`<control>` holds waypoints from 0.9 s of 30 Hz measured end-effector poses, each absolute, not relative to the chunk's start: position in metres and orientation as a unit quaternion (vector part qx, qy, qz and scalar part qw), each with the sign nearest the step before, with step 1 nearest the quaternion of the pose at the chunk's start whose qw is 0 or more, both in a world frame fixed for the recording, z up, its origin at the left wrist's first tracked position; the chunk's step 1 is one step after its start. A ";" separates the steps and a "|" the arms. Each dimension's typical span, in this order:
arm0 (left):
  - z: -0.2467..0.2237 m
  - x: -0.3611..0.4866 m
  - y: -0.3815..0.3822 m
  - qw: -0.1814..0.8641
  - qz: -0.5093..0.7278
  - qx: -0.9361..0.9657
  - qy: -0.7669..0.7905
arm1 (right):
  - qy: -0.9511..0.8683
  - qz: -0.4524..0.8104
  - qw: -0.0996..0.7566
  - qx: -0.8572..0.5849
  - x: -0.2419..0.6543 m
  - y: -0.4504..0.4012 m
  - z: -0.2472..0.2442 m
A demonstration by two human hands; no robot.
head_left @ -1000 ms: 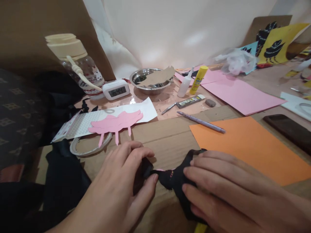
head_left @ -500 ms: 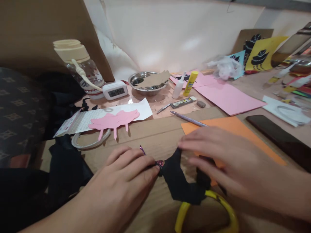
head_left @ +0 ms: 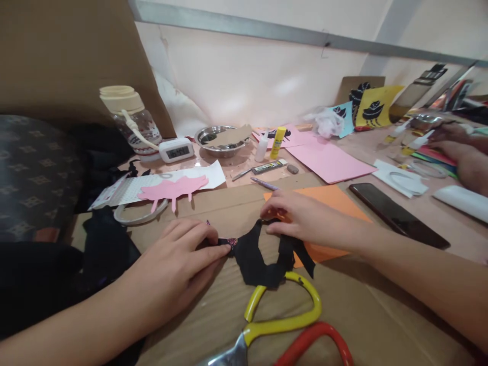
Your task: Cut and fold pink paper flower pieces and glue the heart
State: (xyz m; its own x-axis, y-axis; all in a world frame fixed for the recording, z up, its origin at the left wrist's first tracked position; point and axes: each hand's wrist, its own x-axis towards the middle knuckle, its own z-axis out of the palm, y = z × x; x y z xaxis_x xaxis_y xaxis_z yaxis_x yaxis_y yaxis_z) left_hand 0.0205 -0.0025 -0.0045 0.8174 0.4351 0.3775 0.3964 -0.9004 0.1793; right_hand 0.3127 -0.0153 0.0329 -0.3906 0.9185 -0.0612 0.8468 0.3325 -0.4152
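A curved black cutout point(head_left: 253, 256) with a glittery patch lies on the cardboard between my hands. The closed fingers of my left hand point(head_left: 190, 254) pinch its left end beside the glitter. My right hand point(head_left: 287, 216) has thumb and fingers closed on the cutout's upper right part. A black strip hangs down to the right below that hand. Scissors with one yellow handle point(head_left: 284, 323) and one red handle lie in front, the yellow loop touching the cutout's lower edge.
Orange paper point(head_left: 331, 203) lies under my right arm, with a phone point(head_left: 398, 214) to its right. Behind are a pink cutout point(head_left: 173, 188), clock point(head_left: 176, 150), metal bowl point(head_left: 221, 147), glue stick point(head_left: 278, 142) and bottle point(head_left: 135, 127). Another person's hands point(head_left: 465, 152) show at far right.
The view has shifted, so more of the scissors, the wall and another person's hands show. My right hand's fingers have closed further on the cutout. My left hand still holds its left end.
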 end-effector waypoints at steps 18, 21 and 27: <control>-0.005 0.020 -0.005 0.047 0.211 0.951 0.222 | -0.881 -0.004 0.202 -0.428 0.311 -0.031 0.040; -0.005 0.020 -0.005 0.046 0.213 0.950 0.224 | -0.856 0.061 0.228 -0.460 0.302 -0.043 0.047; -0.002 0.020 -0.004 0.031 0.234 0.941 0.243 | -0.862 0.205 0.175 -0.430 0.283 -0.059 0.042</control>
State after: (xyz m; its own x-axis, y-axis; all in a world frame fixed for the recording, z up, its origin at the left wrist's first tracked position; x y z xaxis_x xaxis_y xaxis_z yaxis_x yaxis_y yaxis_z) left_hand 0.0200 -0.0040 -0.0016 0.7723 0.4715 0.4258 0.4423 -0.8801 0.1725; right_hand 0.2827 -0.0593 0.0423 -0.5686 0.8130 0.1253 0.6694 0.5458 -0.5041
